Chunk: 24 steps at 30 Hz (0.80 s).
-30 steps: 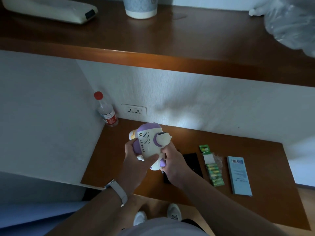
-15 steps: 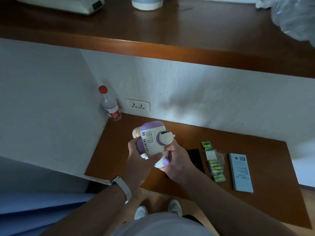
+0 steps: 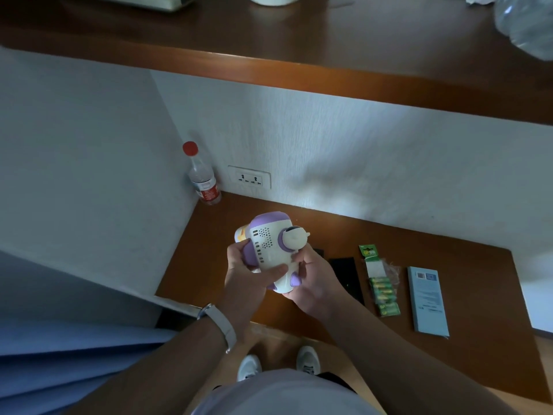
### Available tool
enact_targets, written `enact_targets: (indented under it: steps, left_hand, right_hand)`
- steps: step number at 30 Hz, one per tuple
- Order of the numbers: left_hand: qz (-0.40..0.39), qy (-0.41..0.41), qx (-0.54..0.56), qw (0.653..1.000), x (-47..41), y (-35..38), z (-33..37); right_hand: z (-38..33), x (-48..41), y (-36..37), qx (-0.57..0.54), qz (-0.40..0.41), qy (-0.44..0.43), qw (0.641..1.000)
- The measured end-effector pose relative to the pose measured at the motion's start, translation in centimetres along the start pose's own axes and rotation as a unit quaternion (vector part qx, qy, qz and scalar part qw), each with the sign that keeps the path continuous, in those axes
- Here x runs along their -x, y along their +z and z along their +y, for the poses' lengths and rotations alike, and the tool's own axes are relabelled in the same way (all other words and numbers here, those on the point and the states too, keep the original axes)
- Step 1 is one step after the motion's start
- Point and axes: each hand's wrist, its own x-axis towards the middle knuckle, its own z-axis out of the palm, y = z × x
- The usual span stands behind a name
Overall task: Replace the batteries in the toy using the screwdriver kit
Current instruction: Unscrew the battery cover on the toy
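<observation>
Left hand (image 3: 247,275) and right hand (image 3: 315,280) fingers (image 3: 269,272) grip the toy (image 3: 269,245); a careless turn could drop it onto the worktop (image 3: 478,298).

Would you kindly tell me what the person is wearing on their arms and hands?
Both forearms are bare, no sleeves in view, and neither the left hand nor the right hand is gloved. A pale wristband, probably a watch strap, circles the left wrist; the right wrist carries nothing.

L hand (image 3: 246,275) & R hand (image 3: 314,281) meet mid-frame, fingers curled round toy (image 3: 270,244); forearms angle in from bottom edge.
</observation>
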Motion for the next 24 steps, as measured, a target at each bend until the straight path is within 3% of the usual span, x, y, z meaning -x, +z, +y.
enact_targets:
  steps: [6, 24]
  left_hand:
    - [0.0, 0.009, -0.023, 1.0, -0.3, -1.2, -0.2]
    - [0.001, -0.003, -0.016, 1.0, -1.7, -1.6, -1.6]
  right_hand:
    - [0.2, -0.8, 0.3, -0.047, -0.016, 0.052, 0.997]
    - [-1.2, -0.2, 1.1, -0.019, -0.075, 0.057, 0.995]
